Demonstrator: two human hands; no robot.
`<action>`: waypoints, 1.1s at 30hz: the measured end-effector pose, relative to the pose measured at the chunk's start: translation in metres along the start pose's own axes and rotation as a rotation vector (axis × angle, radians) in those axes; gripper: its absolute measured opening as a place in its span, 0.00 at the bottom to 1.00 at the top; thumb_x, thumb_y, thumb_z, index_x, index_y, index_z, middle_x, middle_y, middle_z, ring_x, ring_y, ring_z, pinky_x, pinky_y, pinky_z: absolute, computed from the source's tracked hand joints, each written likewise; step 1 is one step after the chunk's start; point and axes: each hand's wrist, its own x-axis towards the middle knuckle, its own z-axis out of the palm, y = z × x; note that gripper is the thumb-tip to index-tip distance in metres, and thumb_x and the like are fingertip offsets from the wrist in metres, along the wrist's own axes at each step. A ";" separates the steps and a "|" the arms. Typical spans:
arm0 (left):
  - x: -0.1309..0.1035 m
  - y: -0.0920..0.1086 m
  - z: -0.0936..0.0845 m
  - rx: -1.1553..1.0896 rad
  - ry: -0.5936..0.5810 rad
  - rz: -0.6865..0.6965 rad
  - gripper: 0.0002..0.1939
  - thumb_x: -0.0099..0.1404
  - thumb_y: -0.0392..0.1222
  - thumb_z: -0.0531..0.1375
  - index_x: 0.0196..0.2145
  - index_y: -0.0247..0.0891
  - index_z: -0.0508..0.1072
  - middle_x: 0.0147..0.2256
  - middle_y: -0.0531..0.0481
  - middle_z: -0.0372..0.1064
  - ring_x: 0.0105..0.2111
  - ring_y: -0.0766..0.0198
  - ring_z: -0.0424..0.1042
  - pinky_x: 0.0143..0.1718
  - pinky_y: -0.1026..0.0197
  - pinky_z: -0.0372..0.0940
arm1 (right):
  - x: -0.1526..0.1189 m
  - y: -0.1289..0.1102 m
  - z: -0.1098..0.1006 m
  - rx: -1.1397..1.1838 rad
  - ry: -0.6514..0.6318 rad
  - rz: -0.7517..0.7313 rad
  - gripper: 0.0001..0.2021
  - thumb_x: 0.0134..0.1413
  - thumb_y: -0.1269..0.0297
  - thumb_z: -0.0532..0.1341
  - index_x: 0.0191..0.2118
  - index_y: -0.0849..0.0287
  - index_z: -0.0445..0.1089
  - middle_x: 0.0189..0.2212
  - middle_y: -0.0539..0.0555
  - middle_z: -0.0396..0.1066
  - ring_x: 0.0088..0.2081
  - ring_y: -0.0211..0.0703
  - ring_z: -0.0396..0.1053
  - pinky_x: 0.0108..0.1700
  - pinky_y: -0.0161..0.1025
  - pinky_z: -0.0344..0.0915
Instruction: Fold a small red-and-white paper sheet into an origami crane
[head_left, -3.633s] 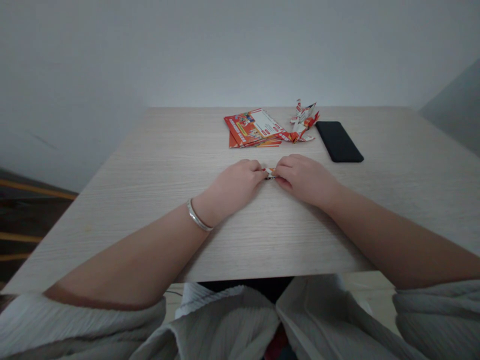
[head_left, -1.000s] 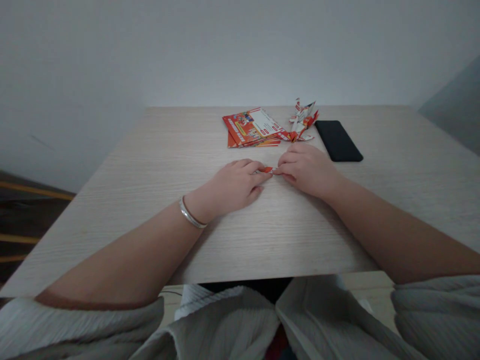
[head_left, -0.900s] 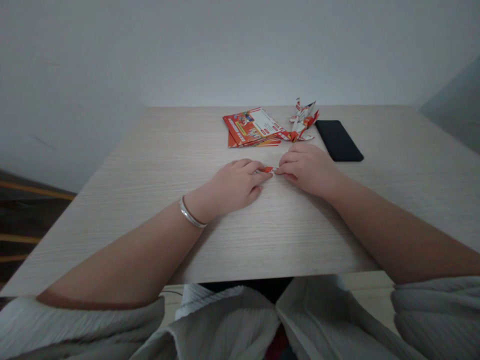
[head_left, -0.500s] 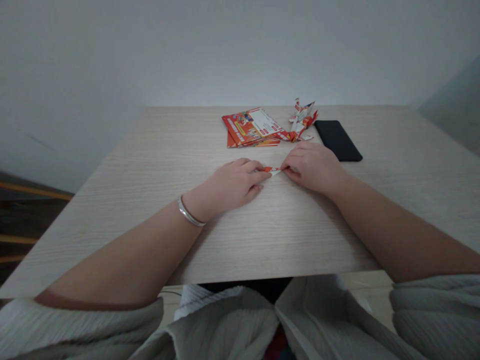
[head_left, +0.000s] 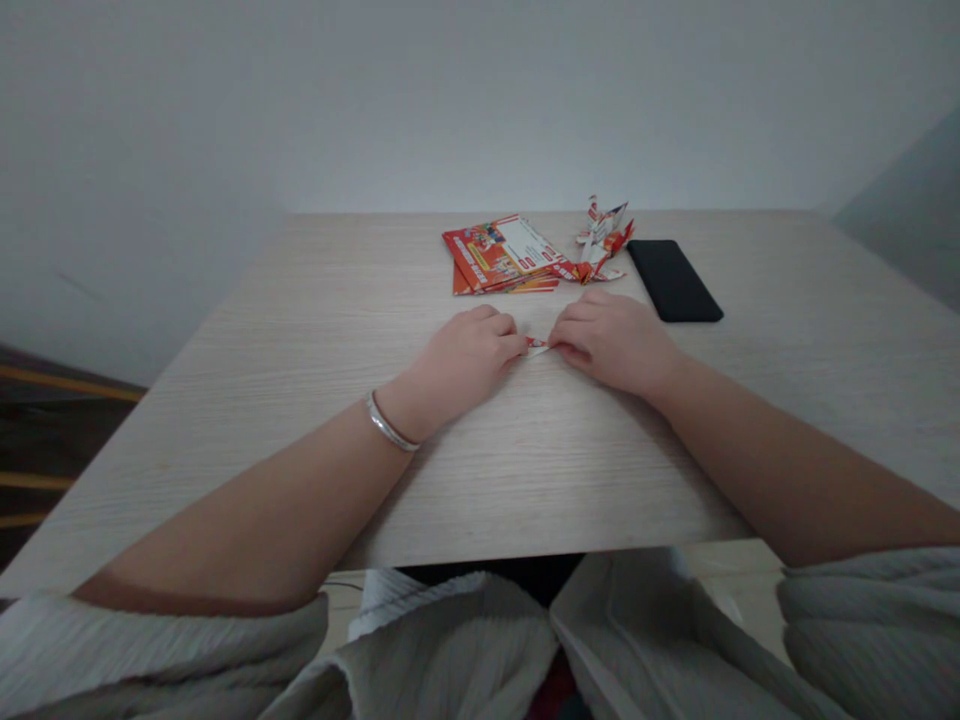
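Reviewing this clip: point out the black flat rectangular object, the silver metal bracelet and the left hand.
Black flat rectangular object [head_left: 675, 281]: head view, middle of its top.
Silver metal bracelet [head_left: 388, 424]: head view, its band.
Left hand [head_left: 466, 362]: head view, its back.

From here, both forearms reach in over the surface and angle toward each other, the left hand and right hand nearly meeting, palms down, fingers curled and pinched (a silver bangle circles the left wrist).
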 end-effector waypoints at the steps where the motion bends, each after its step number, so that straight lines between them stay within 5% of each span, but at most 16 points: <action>1: 0.000 0.000 0.000 -0.004 -0.004 0.002 0.14 0.73 0.37 0.53 0.43 0.34 0.79 0.38 0.43 0.74 0.40 0.57 0.70 0.47 0.54 0.65 | 0.000 0.000 0.000 0.015 -0.002 -0.022 0.12 0.62 0.70 0.58 0.40 0.60 0.80 0.38 0.58 0.79 0.40 0.49 0.68 0.42 0.44 0.60; 10: -0.003 -0.001 0.000 0.035 -0.041 0.026 0.14 0.72 0.35 0.53 0.45 0.33 0.79 0.39 0.42 0.74 0.41 0.56 0.70 0.45 0.55 0.65 | -0.003 0.005 -0.003 -0.023 -0.058 -0.051 0.11 0.59 0.72 0.59 0.37 0.58 0.81 0.37 0.56 0.79 0.40 0.49 0.68 0.42 0.44 0.61; 16: -0.003 0.000 -0.002 0.005 -0.060 -0.008 0.15 0.72 0.36 0.52 0.46 0.34 0.78 0.41 0.41 0.74 0.43 0.55 0.71 0.48 0.54 0.66 | -0.008 0.008 -0.006 -0.004 -0.079 0.070 0.10 0.58 0.72 0.59 0.35 0.57 0.79 0.37 0.56 0.79 0.41 0.50 0.69 0.44 0.45 0.64; 20: -0.001 0.000 -0.003 -0.032 -0.058 -0.031 0.16 0.73 0.37 0.50 0.46 0.32 0.77 0.42 0.40 0.75 0.43 0.53 0.71 0.49 0.52 0.67 | -0.009 0.004 -0.003 0.082 -0.009 0.160 0.11 0.56 0.72 0.60 0.42 0.58 0.77 0.42 0.57 0.78 0.46 0.51 0.71 0.49 0.46 0.66; 28: -0.001 -0.001 -0.001 -0.178 0.023 -0.199 0.13 0.68 0.33 0.53 0.43 0.33 0.77 0.39 0.42 0.76 0.42 0.54 0.73 0.47 0.52 0.68 | -0.005 -0.003 0.005 0.285 -0.022 0.090 0.16 0.57 0.71 0.59 0.51 0.57 0.74 0.46 0.57 0.78 0.49 0.50 0.71 0.54 0.46 0.66; 33: -0.002 0.001 -0.001 -0.132 0.014 -0.127 0.12 0.68 0.35 0.53 0.41 0.32 0.76 0.38 0.41 0.75 0.42 0.54 0.73 0.46 0.53 0.68 | -0.004 -0.003 0.003 0.266 -0.068 0.037 0.15 0.57 0.71 0.59 0.49 0.57 0.75 0.45 0.56 0.78 0.47 0.50 0.71 0.52 0.46 0.65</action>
